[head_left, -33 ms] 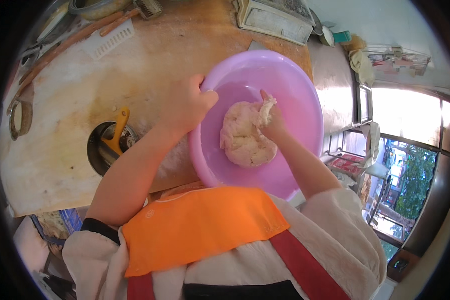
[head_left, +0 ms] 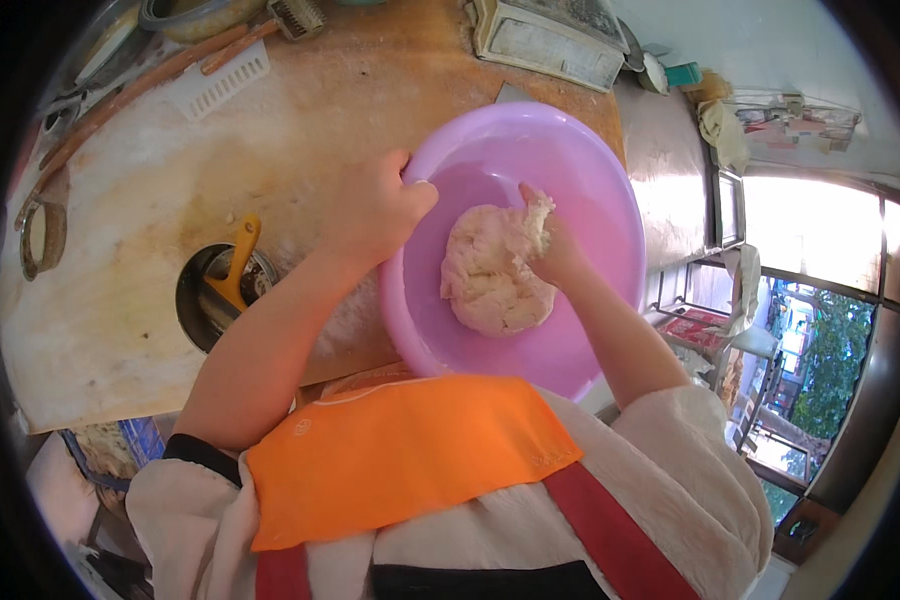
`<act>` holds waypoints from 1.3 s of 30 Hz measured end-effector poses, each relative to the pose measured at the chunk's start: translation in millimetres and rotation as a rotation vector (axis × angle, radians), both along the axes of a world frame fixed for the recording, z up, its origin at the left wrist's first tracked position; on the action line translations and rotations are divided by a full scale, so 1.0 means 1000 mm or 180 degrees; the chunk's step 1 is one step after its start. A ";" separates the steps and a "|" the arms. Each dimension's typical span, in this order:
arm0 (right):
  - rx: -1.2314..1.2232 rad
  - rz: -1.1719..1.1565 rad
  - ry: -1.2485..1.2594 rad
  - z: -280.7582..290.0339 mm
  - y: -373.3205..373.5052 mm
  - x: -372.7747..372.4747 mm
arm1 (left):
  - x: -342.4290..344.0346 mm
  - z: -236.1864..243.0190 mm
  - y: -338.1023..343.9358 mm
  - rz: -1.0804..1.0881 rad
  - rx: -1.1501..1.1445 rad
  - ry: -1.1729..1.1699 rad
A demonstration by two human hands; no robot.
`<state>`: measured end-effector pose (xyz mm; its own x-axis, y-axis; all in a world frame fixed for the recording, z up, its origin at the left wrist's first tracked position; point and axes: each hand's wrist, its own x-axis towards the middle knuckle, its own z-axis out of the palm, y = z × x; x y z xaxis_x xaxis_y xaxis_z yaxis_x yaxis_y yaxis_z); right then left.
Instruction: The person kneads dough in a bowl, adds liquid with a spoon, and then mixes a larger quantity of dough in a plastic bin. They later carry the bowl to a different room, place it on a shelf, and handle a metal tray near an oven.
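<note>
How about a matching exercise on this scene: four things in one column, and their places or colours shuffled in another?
Column one:
1. basin
2. left hand
3. yellow-handled tool
4. right hand

Column two:
A. partly inside the round metal container
B. against the dough
C. at the rim
D. purple

Pairs: 1-D, 2-C, 3-A, 4-B

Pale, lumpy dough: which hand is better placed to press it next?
Probably the right hand: it touches the pale, lumpy dough; the left hand holds the round purple plastic basin's rim.
</note>
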<state>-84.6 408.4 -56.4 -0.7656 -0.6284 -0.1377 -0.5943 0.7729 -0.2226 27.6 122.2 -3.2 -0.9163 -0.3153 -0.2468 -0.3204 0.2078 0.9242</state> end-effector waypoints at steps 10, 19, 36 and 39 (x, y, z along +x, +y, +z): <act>0.4567 0.0968 -0.1138 0.006 -0.074 0.031 | -0.006 0.002 0.009 0.0185 -0.0187 0.0117; 0.0423 0.0192 -0.1238 0.084 -0.133 0.037 | -0.005 -0.016 0.003 0.0218 -0.0344 0.0201; -0.0601 0.2051 0.0454 -0.020 -0.078 0.078 | 0.002 -0.001 0.008 0.0224 0.0287 0.0121; -0.0885 0.1269 0.0180 -0.045 -0.113 0.051 | -0.002 -0.001 0.007 0.0322 0.0360 0.0121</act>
